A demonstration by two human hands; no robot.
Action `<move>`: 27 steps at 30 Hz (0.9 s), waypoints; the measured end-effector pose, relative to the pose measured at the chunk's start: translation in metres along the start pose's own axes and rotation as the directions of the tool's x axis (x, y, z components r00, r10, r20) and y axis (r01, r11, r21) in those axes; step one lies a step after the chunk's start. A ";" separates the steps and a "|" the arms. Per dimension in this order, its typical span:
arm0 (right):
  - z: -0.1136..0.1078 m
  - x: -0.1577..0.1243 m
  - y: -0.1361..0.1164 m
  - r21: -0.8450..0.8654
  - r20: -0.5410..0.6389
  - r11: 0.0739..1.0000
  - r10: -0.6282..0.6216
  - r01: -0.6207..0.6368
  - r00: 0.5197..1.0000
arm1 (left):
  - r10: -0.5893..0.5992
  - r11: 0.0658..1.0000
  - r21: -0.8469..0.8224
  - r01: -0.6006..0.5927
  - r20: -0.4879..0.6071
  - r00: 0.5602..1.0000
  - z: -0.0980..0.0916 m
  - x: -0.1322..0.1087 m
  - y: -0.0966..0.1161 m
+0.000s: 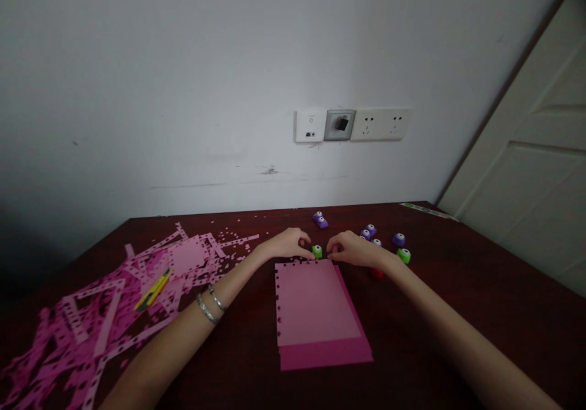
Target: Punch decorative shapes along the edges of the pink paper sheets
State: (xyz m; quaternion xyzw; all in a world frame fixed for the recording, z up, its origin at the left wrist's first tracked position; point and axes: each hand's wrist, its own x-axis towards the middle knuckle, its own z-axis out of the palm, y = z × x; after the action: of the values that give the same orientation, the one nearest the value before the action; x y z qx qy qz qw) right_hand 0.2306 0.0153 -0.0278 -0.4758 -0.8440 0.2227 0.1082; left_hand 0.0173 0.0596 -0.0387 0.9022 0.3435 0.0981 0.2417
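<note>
A small green craft punch (317, 251) sits at the top edge of a light pink paper sheet (315, 306). Dark notches run along the sheet's left and top edges. Beneath it lies a darker pink sheet (327, 355), showing at the bottom and right. My left hand (290, 243) is just left of the punch, thumb tip against or very close to it, with a gap between thumb and forefinger. At the sheet's upper right corner, my right hand (351, 248) has curled fingers that appear to pinch the paper; the fingertips are partly hidden.
Pink paper scraps (110, 312) heap up on the left, with a yellow cutter knife (153, 289) on top. Purple punches (320, 219) stand behind my hands. More punches, including a green one (403, 255) and a red one (376, 273), lie right. A wall with sockets (379, 123) borders the table.
</note>
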 end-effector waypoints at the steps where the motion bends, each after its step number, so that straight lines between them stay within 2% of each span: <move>1: 0.001 0.000 0.000 0.013 0.010 1.000 0.009 -0.009 1.000 | -0.027 0.999 0.030 0.026 0.022 0.999 -0.005 -0.003 -0.001; 5: 0.004 -0.001 -0.001 0.023 0.042 0.999 0.039 -0.040 0.998 | -0.180 0.976 0.155 0.152 0.187 0.966 -0.025 -0.019 -0.006; 8: 0.004 -0.003 -0.003 -0.006 0.049 0.997 0.076 -0.076 0.996 | -0.220 0.969 0.169 0.179 0.271 0.937 -0.033 -0.031 -0.005; 13: 0.006 -0.003 -0.002 0.035 0.083 0.994 0.105 -0.108 0.991 | -0.264 0.960 0.157 0.231 0.243 0.933 -0.031 -0.039 0.000; 22: 0.013 -0.002 0.007 0.129 0.101 0.983 0.117 -0.129 0.988 | -0.194 0.980 0.013 0.198 0.270 0.943 -0.022 -0.039 -0.020; 27: 0.017 0.002 0.012 0.180 0.123 0.959 0.200 -0.220 0.972 | -0.202 0.977 -0.009 0.213 0.275 0.940 -0.021 -0.041 -0.022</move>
State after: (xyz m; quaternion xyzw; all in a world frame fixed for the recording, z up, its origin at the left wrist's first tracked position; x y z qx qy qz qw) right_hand 0.2322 0.0175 -0.0485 -0.5381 -0.7675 0.3378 0.0856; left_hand -0.0335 0.0544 -0.0318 0.8611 0.3982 -0.0462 0.3128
